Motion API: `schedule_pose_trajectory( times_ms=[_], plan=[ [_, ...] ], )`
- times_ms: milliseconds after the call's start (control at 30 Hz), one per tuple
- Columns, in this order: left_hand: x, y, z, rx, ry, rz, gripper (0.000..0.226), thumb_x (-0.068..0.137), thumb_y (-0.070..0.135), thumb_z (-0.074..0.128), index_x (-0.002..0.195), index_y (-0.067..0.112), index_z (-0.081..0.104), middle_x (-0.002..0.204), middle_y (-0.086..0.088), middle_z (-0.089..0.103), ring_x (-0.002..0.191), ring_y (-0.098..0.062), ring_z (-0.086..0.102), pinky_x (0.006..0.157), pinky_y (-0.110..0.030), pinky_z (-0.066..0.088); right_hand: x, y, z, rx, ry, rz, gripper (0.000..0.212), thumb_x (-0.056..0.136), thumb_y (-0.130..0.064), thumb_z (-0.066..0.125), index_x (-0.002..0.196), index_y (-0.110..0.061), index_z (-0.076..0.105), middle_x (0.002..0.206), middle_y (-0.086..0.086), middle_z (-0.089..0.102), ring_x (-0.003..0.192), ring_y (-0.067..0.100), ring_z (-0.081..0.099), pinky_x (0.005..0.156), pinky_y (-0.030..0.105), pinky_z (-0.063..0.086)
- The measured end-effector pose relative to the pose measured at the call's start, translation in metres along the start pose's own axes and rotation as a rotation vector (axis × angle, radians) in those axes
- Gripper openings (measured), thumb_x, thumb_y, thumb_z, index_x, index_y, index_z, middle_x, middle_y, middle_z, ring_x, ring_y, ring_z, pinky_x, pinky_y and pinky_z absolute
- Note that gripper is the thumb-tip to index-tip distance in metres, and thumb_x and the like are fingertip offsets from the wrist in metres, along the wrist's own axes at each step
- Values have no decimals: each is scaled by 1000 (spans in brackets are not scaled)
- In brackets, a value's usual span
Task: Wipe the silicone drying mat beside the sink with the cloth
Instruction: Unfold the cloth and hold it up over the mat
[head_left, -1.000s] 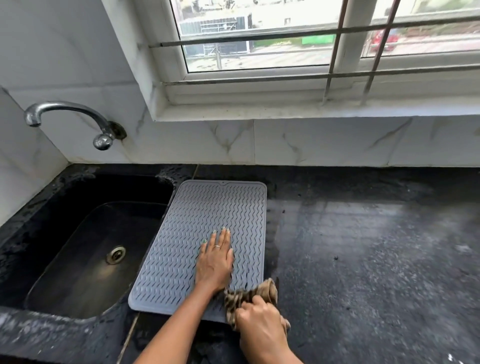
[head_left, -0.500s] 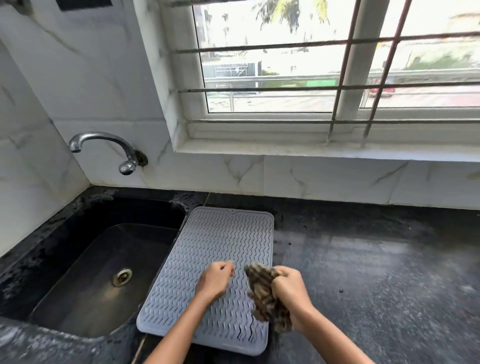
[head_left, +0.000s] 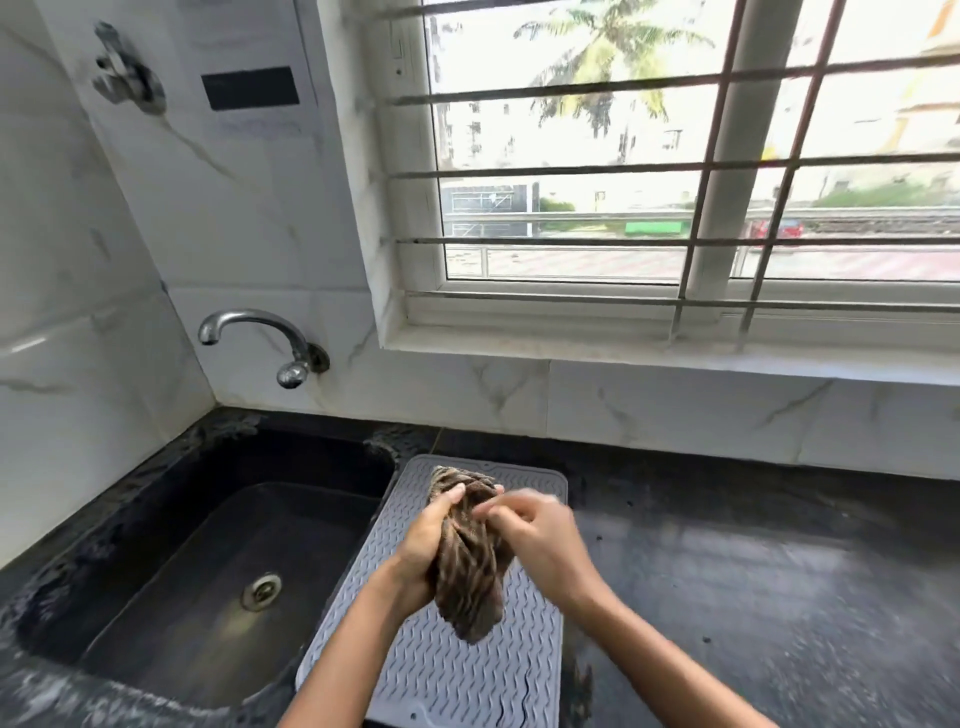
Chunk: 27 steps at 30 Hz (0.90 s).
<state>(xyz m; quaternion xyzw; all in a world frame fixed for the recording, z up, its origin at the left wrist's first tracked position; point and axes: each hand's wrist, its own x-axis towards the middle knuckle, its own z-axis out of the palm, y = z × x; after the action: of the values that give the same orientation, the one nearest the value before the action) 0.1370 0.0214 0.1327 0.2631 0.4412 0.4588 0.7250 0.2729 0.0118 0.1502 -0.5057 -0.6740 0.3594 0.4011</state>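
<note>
A grey ribbed silicone drying mat (head_left: 457, 670) lies flat on the black counter, right of the sink. Above its middle hangs a bunched brown striped cloth (head_left: 467, 571), lifted clear of the mat. My left hand (head_left: 423, 540) grips the cloth from the left side. My right hand (head_left: 540, 540) holds it from the right, fingers pinching the cloth near its top; that hand is motion-blurred. The far end of the mat is partly hidden behind the cloth and hands.
A black sink (head_left: 218, 571) with a metal drain (head_left: 262, 590) sits left of the mat, under a wall tap (head_left: 260, 338). Black stone counter (head_left: 753, 597) stretches to the right. A marble backsplash and a barred window (head_left: 675, 182) stand behind.
My left hand left the mat and took hold of the cloth. My right hand lifted the cloth from the counter's front edge to above the mat. The camera tilted up.
</note>
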Motion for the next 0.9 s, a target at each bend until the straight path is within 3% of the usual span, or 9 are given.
schedule_pose_trajectory(
  times_ms=[67, 133, 267, 367, 467, 533, 633, 800, 900],
  plan=[
    [-7, 7, -3, -14, -36, 21, 47, 99, 35, 34, 108, 3, 67, 97, -17, 73, 82, -24, 71, 78, -35, 54, 17, -6, -12, -67, 123, -24, 22, 80, -17, 61, 99, -23, 72, 102, -5, 66, 100, 14, 59, 91, 37, 48],
    [-14, 16, -3, 5, -64, 42, 49, 99, 37, 35, 113, 3, 66, 108, -19, 70, 91, -27, 70, 92, -40, 49, 34, -12, -17, -209, 102, -31, 40, 81, -24, 64, 120, -27, 60, 123, -2, 55, 116, 17, 48, 101, 42, 40],
    [-23, 31, -7, 91, -114, 85, 52, 99, 42, 31, 115, 7, 66, 117, -21, 66, 105, -32, 65, 100, -45, 46, 51, -17, -12, -7, -263, 79, 91, 79, -29, 74, 149, -28, 16, 152, 4, 26, 132, 25, 38, 106, 43, 38],
    [-26, 43, -9, 137, -139, 162, 42, 100, 41, 30, 130, 22, 54, 122, -15, 65, 111, -31, 64, 99, -47, 47, 57, -14, -9, 68, -457, 127, 107, 73, -30, 80, 149, -35, 6, 143, 13, 41, 122, 25, 51, 98, 38, 48],
    [-30, 54, -19, 208, -139, 235, 35, 99, 39, 36, 132, 39, 49, 128, -5, 63, 117, -24, 61, 103, -44, 44, 61, -19, -11, 9, -515, 113, 86, 71, -28, 81, 143, -23, 35, 115, 11, 61, 103, 15, 61, 91, 30, 51],
    [-35, 63, -25, 255, -69, 289, 35, 98, 34, 44, 131, 27, 55, 124, -3, 66, 115, -19, 62, 99, -35, 47, 68, -25, -16, -71, -541, 44, 44, 78, -21, 75, 118, -11, 61, 91, 2, 65, 80, 9, 62, 76, 26, 54],
    [-38, 75, -34, 323, 126, 371, 31, 90, 28, 60, 110, 5, 67, 105, -11, 73, 96, -21, 70, 80, -26, 55, 77, -35, -25, -129, -542, 25, 12, 81, -18, 71, 87, -8, 70, 82, 4, 66, 78, 14, 61, 80, 36, 53],
    [-42, 88, -35, 457, 181, 475, 24, 81, 23, 71, 98, 6, 70, 90, -4, 76, 85, -14, 70, 65, -14, 53, 87, -52, -35, -157, -537, 20, 22, 77, -12, 66, 88, 6, 65, 77, 8, 62, 71, 17, 57, 70, 32, 47],
    [-44, 96, -28, 442, 174, 536, 31, 80, 25, 73, 100, 2, 70, 92, -7, 75, 79, -12, 70, 65, -15, 54, 91, -54, -41, -227, -571, 8, 16, 76, -11, 65, 84, 3, 65, 76, 7, 60, 71, 16, 54, 69, 33, 44]
  ],
)
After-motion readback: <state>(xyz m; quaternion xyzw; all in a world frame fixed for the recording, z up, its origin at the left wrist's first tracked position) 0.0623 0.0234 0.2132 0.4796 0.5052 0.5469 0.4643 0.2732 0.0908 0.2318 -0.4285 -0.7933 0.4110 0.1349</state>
